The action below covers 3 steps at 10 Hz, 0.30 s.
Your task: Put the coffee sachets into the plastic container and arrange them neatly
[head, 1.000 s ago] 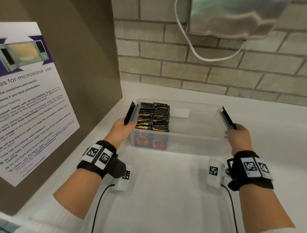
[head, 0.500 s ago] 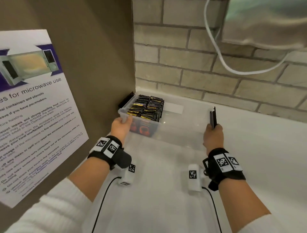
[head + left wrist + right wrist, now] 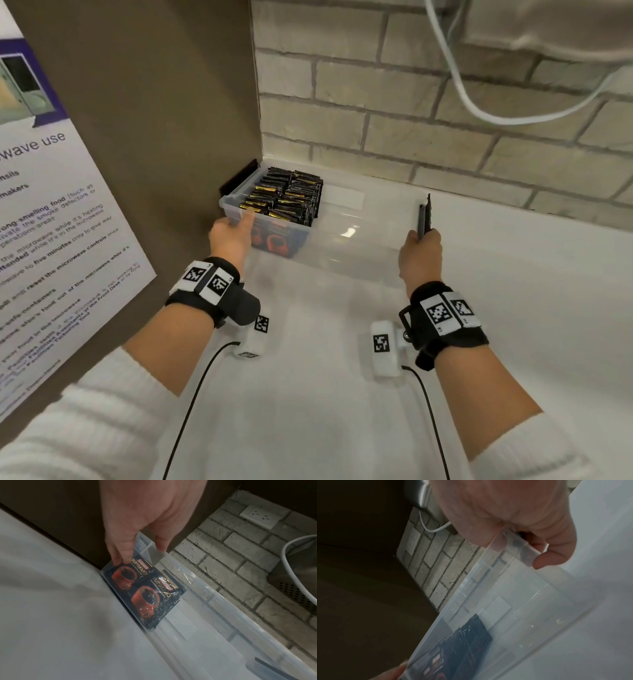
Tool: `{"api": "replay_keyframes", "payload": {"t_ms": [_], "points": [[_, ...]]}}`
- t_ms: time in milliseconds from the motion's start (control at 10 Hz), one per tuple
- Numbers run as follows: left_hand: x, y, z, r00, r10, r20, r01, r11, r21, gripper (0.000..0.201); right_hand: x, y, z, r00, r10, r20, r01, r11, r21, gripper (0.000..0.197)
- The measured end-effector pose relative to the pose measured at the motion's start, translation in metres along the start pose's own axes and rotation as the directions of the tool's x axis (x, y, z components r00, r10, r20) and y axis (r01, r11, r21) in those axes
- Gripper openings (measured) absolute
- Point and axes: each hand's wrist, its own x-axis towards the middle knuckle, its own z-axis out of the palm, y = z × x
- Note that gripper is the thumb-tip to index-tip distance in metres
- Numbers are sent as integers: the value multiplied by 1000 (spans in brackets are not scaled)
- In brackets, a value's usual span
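A clear plastic container (image 3: 356,250) stands on the white counter, pushed into the corner between the brown panel and the brick wall. Black coffee sachets (image 3: 286,200) with red cups printed on them stand packed upright in rows in its left part; the right part holds nothing. My left hand (image 3: 233,236) grips the near left corner of the rim, fingers against the front wall beside the sachets (image 3: 145,595). My right hand (image 3: 419,255) grips the right end at the raised black latch (image 3: 424,219), thumb (image 3: 553,555) under the rim.
A microwave-use poster (image 3: 51,240) hangs on the brown panel (image 3: 154,120) at left. The brick wall (image 3: 411,137) runs behind, with a white cable (image 3: 479,109) and a wall socket (image 3: 260,516). The white counter (image 3: 342,394) stretches towards me and to the right.
Both hands have slid the container back and to the left into the corner. My left hand shifted from the left latch to the near left corner.
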Motion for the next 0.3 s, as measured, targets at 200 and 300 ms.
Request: {"api": "replay_keyframes", "payload": {"t_ms": [200, 300], "points": [[-10, -1, -6, 998, -24, 60, 23, 999, 25, 33, -13, 2, -26, 973, 92, 213, -120, 985, 126, 51], [-24, -6, 1, 992, -13, 124, 10, 999, 31, 17, -19, 7, -41, 960, 151, 237, -197, 963, 186, 66]]}}
